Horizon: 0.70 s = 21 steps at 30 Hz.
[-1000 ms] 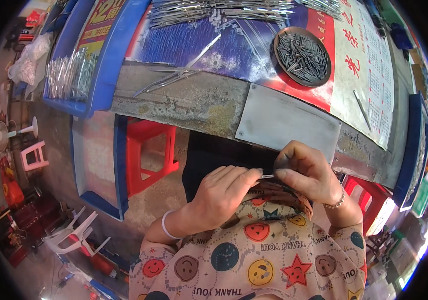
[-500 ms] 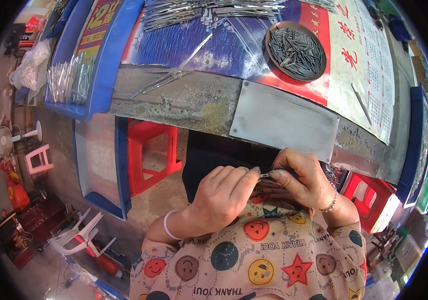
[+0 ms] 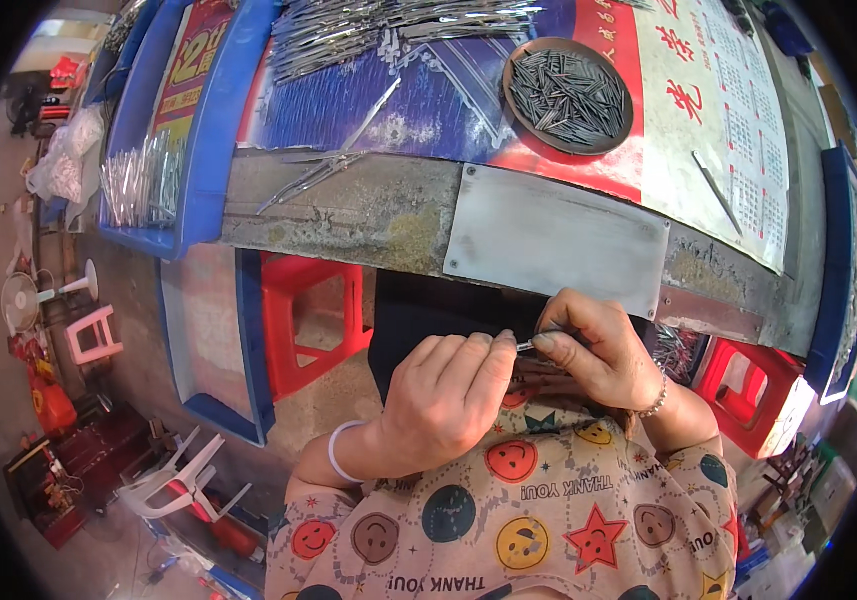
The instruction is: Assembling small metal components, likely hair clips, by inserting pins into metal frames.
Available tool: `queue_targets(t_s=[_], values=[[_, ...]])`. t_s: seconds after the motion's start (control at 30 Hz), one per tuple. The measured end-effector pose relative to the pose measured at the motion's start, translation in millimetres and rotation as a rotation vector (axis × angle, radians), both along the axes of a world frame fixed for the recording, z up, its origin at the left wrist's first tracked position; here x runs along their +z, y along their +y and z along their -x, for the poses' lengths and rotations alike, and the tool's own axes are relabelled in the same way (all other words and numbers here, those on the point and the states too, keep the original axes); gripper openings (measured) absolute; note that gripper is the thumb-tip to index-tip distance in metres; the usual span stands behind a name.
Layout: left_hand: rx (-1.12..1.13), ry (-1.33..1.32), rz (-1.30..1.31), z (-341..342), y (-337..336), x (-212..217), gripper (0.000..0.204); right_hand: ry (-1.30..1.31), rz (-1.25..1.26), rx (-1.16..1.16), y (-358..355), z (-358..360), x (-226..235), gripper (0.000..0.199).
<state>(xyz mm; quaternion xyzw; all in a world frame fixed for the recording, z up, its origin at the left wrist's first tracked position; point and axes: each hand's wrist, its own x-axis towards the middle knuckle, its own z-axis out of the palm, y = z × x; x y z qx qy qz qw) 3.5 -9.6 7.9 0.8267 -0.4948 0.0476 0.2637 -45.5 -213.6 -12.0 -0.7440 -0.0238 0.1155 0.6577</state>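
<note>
Silvery metal shows between the two sets of fingers: a small slim piece [image 3: 525,347] bridges the narrow gap where they nearly meet. The left hand [image 3: 449,395] curls its fingers over one end; the right hand [image 3: 604,355] pinches the other between thumb and forefinger. Just beyond the fingers, a pale flat plate [image 3: 557,240] covers the near edge of the worktop [image 3: 349,205]. Farther beyond them sits a round dish [image 3: 512,100] of dark, slender pieces [image 3: 569,95].

A small, slim, shiny silver metal piece [image 3: 525,346], mostly hidden by fingers, lies roughly crosswise, pinched between left hand [image 3: 447,392] and right hand [image 3: 604,350], off the near edge of the table [image 3: 419,225].
</note>
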Motion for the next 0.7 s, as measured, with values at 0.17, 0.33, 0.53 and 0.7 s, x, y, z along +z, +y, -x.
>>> queue_targets(t_s=[0.17,0.33,0.53,0.7], values=[[-0.022,-0.005,-0.032,-1.7,-5.4,4.5,0.030,0.023,-0.043,-0.020,-4.0,1.8,-0.2,0.016],[-0.044,-0.031,-0.041,-5.0,-13.1,7.5,0.030,0.041,-0.091,-0.048,-10.8,3.3,-0.2,0.015],[-0.096,-0.076,-0.072,-12.6,-32.2,17.0,0.030,0.161,-0.152,-0.088,-28.1,5.8,10.1,0.015],[-0.151,-0.085,-0.012,-25.0,-59.0,27.2,0.028,0.023,-0.118,-0.183,-61.0,12.9,22.3,0.015]])
